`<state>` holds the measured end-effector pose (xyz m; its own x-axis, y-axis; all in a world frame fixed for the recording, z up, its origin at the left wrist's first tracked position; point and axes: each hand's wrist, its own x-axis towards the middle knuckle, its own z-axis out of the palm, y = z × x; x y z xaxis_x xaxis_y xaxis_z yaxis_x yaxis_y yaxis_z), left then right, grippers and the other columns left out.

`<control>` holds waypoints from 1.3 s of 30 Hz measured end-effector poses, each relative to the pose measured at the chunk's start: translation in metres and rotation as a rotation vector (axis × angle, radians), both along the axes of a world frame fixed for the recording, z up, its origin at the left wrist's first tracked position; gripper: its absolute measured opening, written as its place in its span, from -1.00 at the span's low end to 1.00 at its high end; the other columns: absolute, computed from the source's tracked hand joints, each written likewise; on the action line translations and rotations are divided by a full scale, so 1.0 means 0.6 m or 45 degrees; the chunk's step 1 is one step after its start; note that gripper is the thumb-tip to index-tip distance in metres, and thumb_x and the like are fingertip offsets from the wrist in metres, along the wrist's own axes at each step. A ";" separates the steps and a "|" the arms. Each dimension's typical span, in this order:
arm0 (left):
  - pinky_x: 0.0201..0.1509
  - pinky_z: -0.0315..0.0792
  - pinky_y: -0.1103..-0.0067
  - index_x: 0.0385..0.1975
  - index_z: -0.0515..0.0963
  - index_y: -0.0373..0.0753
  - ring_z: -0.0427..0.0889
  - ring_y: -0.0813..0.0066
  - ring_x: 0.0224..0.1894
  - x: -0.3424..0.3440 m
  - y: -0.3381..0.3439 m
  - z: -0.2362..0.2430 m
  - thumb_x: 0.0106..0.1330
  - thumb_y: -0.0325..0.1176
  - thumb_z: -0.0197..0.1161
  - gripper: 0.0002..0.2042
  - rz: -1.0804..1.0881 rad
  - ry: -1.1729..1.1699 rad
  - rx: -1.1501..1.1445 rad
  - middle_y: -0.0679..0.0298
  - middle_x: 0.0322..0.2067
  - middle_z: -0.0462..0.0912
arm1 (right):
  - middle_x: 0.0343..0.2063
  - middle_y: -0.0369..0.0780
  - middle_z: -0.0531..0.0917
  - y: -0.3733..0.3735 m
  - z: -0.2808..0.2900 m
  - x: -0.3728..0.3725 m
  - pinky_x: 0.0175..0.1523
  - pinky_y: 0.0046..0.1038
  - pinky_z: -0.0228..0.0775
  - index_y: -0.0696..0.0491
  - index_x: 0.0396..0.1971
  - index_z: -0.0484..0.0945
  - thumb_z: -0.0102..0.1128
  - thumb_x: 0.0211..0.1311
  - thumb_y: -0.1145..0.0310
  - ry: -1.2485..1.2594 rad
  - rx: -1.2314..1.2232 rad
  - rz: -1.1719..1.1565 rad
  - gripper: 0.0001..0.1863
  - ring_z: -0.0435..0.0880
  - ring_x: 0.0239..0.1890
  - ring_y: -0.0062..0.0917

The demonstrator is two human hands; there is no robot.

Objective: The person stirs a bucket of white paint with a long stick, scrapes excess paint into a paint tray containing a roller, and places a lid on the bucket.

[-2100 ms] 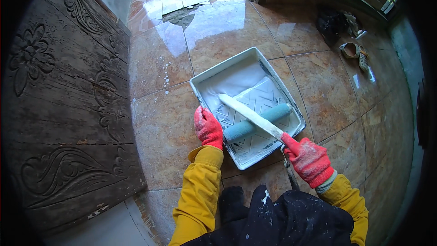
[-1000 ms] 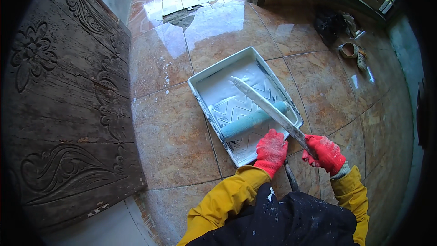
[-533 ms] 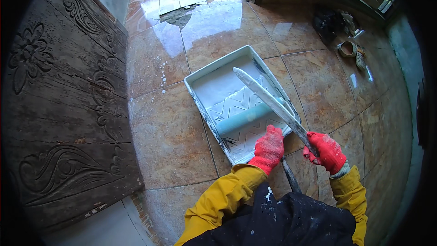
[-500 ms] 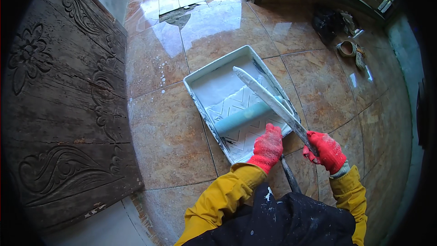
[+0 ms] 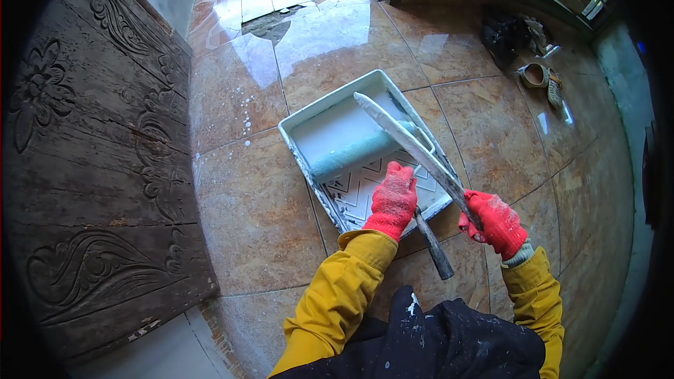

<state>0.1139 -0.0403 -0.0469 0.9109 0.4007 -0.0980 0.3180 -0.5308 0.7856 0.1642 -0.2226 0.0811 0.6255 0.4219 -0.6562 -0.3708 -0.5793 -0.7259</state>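
Note:
My left hand [image 5: 393,198], in a red glove, is closed on the metal frame of a paint roller [image 5: 358,154]; its fingertips are partly hidden. The roller's wide pale-blue sleeve lies across the white paint tray [image 5: 286,142], at the edge of the white paint pool [image 5: 330,126]. Its dark handle [image 5: 434,244] sticks out past the near rim, below my left hand. My right hand [image 5: 496,223], also red-gloved, is closed around a long paint-coated stick [image 5: 414,147]. That stick slants up and left over the tray, above the roller's right end.
Brown glossy tiles [image 5: 253,217] surround the tray. A carved dark wooden panel [image 5: 105,147] stands at the left. Shoes [image 5: 537,77] and a dark bag-like item [image 5: 504,36] lie at the far right. Broken flooring [image 5: 270,24] shows at the far left.
The roller has moved away from me along the tray to the paint, with my left hand following. More of its handle shows. The stick and my right hand have shifted slightly left.

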 end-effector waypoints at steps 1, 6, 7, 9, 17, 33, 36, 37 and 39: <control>-0.20 0.45 0.27 -0.29 0.51 -0.11 0.54 0.03 -0.23 0.003 0.001 0.001 0.17 -0.30 0.22 -0.85 0.043 -0.011 -0.034 0.18 -0.24 0.46 | -0.62 -0.28 0.59 0.002 0.001 -0.001 -0.69 -0.67 0.19 0.14 -0.05 0.48 -0.20 0.37 0.13 -0.001 -0.002 0.001 -0.57 0.40 -0.77 -0.70; -0.19 0.45 0.30 -0.28 0.53 -0.13 0.55 0.04 -0.22 0.026 0.013 -0.002 0.16 -0.31 0.24 -0.84 0.090 -0.075 0.017 0.17 -0.26 0.47 | -0.65 -0.31 0.57 0.006 0.002 -0.004 -0.67 -0.68 0.22 0.10 -0.21 0.53 -0.13 0.37 0.02 -0.009 0.066 -0.042 -0.57 0.41 -0.75 -0.72; -0.19 0.45 0.30 -0.28 0.54 -0.13 0.55 0.05 -0.22 0.029 0.014 -0.003 0.16 -0.31 0.24 -0.84 0.082 -0.051 0.027 0.16 -0.27 0.47 | -0.65 -0.31 0.57 0.006 0.001 -0.003 -0.67 -0.68 0.22 0.10 -0.21 0.53 -0.13 0.37 0.02 -0.010 0.067 -0.043 -0.57 0.41 -0.75 -0.72; -0.16 0.45 0.32 -0.29 0.56 -0.13 0.54 0.07 -0.19 0.026 0.010 -0.009 0.16 -0.32 0.23 -0.85 0.086 -0.017 -0.020 0.14 -0.26 0.47 | -0.67 -0.31 0.56 0.005 -0.002 -0.002 -0.68 -0.67 0.22 0.10 -0.28 0.54 -0.14 0.37 0.01 -0.020 0.052 -0.025 -0.56 0.41 -0.76 -0.72; -0.11 0.42 0.52 0.22 0.24 -0.30 0.53 0.44 -0.16 -0.032 -0.029 0.015 0.20 -0.20 0.25 -0.39 0.401 0.136 -0.918 0.20 -0.12 0.54 | -0.73 -0.32 0.52 0.011 -0.020 -0.009 -0.68 -0.64 0.22 0.10 -0.49 0.54 -0.16 0.38 -0.01 -0.032 0.018 -0.006 -0.50 0.40 -0.78 -0.70; -0.27 0.46 0.55 0.03 0.27 -0.32 0.54 0.46 -0.36 -0.085 -0.107 0.054 0.36 -0.21 0.10 -0.62 0.623 -0.018 -2.060 0.25 -0.33 0.52 | -0.63 -0.32 0.58 0.013 -0.013 -0.037 -0.64 -0.68 0.26 0.12 0.01 0.47 -0.15 0.40 0.12 -0.039 0.050 0.007 -0.58 0.45 -0.73 -0.73; -0.33 0.45 0.55 -0.05 0.34 -0.29 0.54 0.44 -0.43 -0.097 -0.130 -0.005 0.38 -0.08 0.04 -0.62 0.580 0.006 -2.037 0.27 -0.46 0.52 | -0.63 -0.31 0.57 0.037 -0.006 -0.045 -0.60 -0.66 0.31 0.10 0.08 0.44 -0.15 0.40 0.16 -0.120 -0.015 0.042 -0.58 0.47 -0.71 -0.70; -0.34 0.45 0.55 -0.07 0.36 -0.27 0.52 0.44 -0.46 -0.093 -0.136 -0.006 0.39 -0.05 0.02 -0.62 0.518 0.022 -2.027 0.29 -0.51 0.51 | -0.63 -0.31 0.57 0.036 -0.007 -0.044 -0.60 -0.66 0.31 0.10 0.08 0.44 -0.15 0.40 0.16 -0.127 -0.014 0.039 -0.58 0.47 -0.71 -0.70; -0.42 0.43 0.53 -0.16 0.39 -0.23 0.49 0.47 -0.55 -0.088 -0.148 -0.005 0.39 -0.02 0.00 -0.64 0.551 0.009 -2.028 0.31 -0.59 0.47 | -0.64 -0.31 0.56 0.034 -0.018 -0.043 -0.56 -0.62 0.35 0.09 0.13 0.40 -0.14 0.40 0.19 -0.237 -0.021 0.124 -0.57 0.50 -0.68 -0.67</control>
